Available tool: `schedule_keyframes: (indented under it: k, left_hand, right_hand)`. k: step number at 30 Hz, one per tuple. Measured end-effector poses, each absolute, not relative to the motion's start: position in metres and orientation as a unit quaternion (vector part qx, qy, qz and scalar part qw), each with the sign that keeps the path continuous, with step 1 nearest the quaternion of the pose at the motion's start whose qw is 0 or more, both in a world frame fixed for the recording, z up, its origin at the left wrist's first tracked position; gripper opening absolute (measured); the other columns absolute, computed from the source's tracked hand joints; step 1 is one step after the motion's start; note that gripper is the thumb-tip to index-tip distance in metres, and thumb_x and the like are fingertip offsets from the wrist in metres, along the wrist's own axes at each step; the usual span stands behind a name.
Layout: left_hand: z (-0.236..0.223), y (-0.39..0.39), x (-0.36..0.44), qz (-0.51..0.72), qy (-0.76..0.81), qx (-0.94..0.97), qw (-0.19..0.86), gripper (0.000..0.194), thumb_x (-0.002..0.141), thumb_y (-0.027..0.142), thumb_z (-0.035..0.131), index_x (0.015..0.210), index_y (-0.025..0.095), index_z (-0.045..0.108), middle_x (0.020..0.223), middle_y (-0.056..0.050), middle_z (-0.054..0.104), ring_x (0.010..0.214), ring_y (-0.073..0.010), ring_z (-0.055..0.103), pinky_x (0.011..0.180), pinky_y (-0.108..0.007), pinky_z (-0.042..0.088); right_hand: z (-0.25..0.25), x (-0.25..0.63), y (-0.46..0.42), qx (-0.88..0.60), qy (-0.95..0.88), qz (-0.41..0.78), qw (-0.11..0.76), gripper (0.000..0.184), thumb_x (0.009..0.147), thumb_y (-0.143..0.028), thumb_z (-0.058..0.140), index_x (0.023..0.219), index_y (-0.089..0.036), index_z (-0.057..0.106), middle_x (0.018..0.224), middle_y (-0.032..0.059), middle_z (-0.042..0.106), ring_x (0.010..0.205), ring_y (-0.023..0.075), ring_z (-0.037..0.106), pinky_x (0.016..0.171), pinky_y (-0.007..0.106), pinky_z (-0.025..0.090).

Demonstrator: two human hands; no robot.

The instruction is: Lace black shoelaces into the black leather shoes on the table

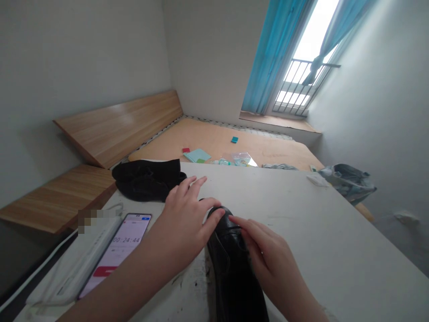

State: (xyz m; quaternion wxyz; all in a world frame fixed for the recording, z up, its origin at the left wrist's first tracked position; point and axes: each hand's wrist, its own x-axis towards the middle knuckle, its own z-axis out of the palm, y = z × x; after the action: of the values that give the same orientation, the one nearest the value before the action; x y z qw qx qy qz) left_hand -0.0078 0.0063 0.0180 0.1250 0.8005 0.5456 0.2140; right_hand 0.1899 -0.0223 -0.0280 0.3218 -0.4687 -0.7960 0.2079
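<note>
A black leather shoe (231,264) lies lengthwise before me on the white table, its rounded end pointing away. At that far end, my left hand (189,214) pinches thumb and index fingertips against the leather, while its other fingers stretch out beyond. From the other side, my right hand (270,250) is closed against the shoe's edge, its index fingertip on the upper close to a thin dark strip. Whether the right fingers pinch that strip is hidden. Past my left hand lie other black shoes (147,181) on their side.
A phone (115,250) showing a timer lies at the left, beside a white box-like device (75,264) with a cable. Beyond the table (301,210) is a bed (214,134) with small packets and a teal cloth (197,155). A grey-blue bag (350,181) stands past the right edge.
</note>
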Motion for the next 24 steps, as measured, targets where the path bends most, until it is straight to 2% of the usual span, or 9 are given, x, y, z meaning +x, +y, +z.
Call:
schedule_keyframes:
  k: [2,5,8,11,13,17,21,24]
  left_hand:
    - [0.017,0.007,-0.007,0.177,0.502,0.825,0.189,0.031,0.098,0.034,0.045,0.102,0.025,0.074,0.135,-0.010,0.059,0.134,-0.0344,0.040,0.112,-0.065,0.015]
    - [0.017,0.008,-0.008,0.143,0.424,0.839,0.310,0.027,0.098,0.034,0.047,0.093,0.025,0.072,0.100,0.000,0.073,0.099,-0.0196,0.064,0.118,-0.057,0.010]
    - [0.018,0.010,-0.013,0.136,0.423,0.832,0.332,0.025,0.095,0.033,0.054,0.080,0.022,0.070,0.075,0.006,0.071,0.070,-0.0120,0.064,0.119,-0.050,0.009]
    - [0.020,0.012,-0.019,0.132,0.442,0.828,0.318,0.026,0.094,0.029,0.053,0.075,0.021,0.068,0.065,0.008,0.066,0.063,-0.0112,0.062,0.118,-0.049,0.014]
    - [0.021,0.013,-0.022,0.128,0.452,0.827,0.307,0.023,0.093,0.028,0.053,0.077,0.022,0.069,0.063,0.008,0.065,0.062,-0.0118,0.061,0.114,-0.047,0.022]
    - [0.022,0.012,-0.021,0.115,0.461,0.820,0.320,0.018,0.089,0.025,0.053,0.090,0.025,0.071,0.067,0.007,0.068,0.068,-0.0144,0.062,0.092,-0.034,0.041]
    - [0.021,0.012,-0.020,0.105,0.468,0.807,0.343,0.014,0.084,0.025,0.056,0.081,0.024,0.069,0.070,0.005,0.070,0.070,-0.0154,0.063,0.068,-0.025,0.040]
    - [0.022,0.012,-0.020,0.088,0.477,0.804,0.344,0.012,0.082,0.027,0.058,0.078,0.022,0.068,0.070,0.004,0.070,0.069,-0.0156,0.063,0.061,-0.024,0.036]
  right_hand:
    - [-0.028,0.184,-0.020,-0.457,-0.814,0.169,0.316,0.028,0.098,-0.016,0.037,0.116,-0.021,0.058,0.099,0.0080,0.074,0.085,0.0207,0.069,0.070,0.029,0.049]
    - [-0.029,0.177,-0.018,-0.450,-0.818,0.150,0.326,0.012,0.099,-0.022,0.042,0.101,-0.021,0.054,0.081,0.0039,0.073,0.066,0.0189,0.068,0.057,0.026,0.045]
    - [-0.028,0.178,-0.017,-0.448,-0.825,0.145,0.312,0.010,0.098,-0.025,0.049,0.090,-0.022,0.055,0.074,0.0014,0.071,0.061,0.0180,0.066,0.055,0.026,0.042]
    - [-0.026,0.184,-0.016,-0.446,-0.827,0.161,0.302,0.014,0.097,-0.020,0.047,0.091,-0.021,0.060,0.075,0.0018,0.070,0.065,0.0171,0.066,0.059,0.026,0.043]
    - [-0.025,0.187,-0.017,-0.435,-0.829,0.171,0.305,0.019,0.098,-0.017,0.043,0.096,-0.021,0.062,0.081,0.0029,0.071,0.071,0.0168,0.066,0.063,0.026,0.044]
    - [-0.025,0.184,-0.018,-0.416,-0.841,0.182,0.294,0.019,0.098,-0.018,0.045,0.094,-0.021,0.063,0.083,0.0030,0.069,0.074,0.0169,0.063,0.065,0.027,0.043]
    - [-0.025,0.179,-0.020,-0.431,-0.834,0.184,0.291,0.008,0.093,-0.025,0.058,0.088,-0.021,0.063,0.077,0.0018,0.066,0.070,0.0173,0.060,0.061,0.027,0.042]
    - [-0.026,0.177,-0.019,-0.435,-0.833,0.188,0.286,0.008,0.093,-0.024,0.058,0.086,-0.022,0.062,0.078,0.0016,0.066,0.071,0.0172,0.061,0.062,0.027,0.043]
